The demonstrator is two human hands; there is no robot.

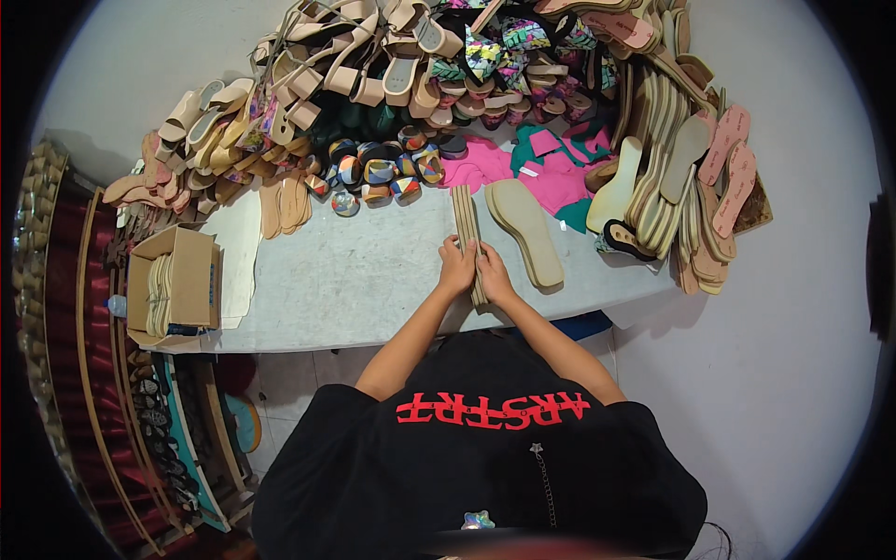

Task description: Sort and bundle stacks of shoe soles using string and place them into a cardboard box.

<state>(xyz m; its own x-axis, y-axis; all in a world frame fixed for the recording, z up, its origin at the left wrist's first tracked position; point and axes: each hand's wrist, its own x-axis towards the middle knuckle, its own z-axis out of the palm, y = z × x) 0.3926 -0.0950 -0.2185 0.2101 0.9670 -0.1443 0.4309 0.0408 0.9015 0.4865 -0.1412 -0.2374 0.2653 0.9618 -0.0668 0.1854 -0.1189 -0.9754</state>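
Note:
On edge between my two hands stands a narrow stack of beige shoe soles [464, 211], its layered sides facing up. My left hand [456, 267] wraps the stack's left side near its middle. From the right side, my right hand [492, 270] grips the same stack, fingers curled against it. Just right of my hands lies another small stack of beige soles [525, 231], flat on the grey-white table cover [345, 280]. What the undersides of my fingers touch is hidden.
Heaps of finished sandals [373, 65] line the table's back. A cardboard box [193, 280] holding soles stands at the left end. Piled soles [672, 187] lean at the right, near pink cloth [476, 161]. Colourful patterned sandals [381, 171] sit behind the work area.

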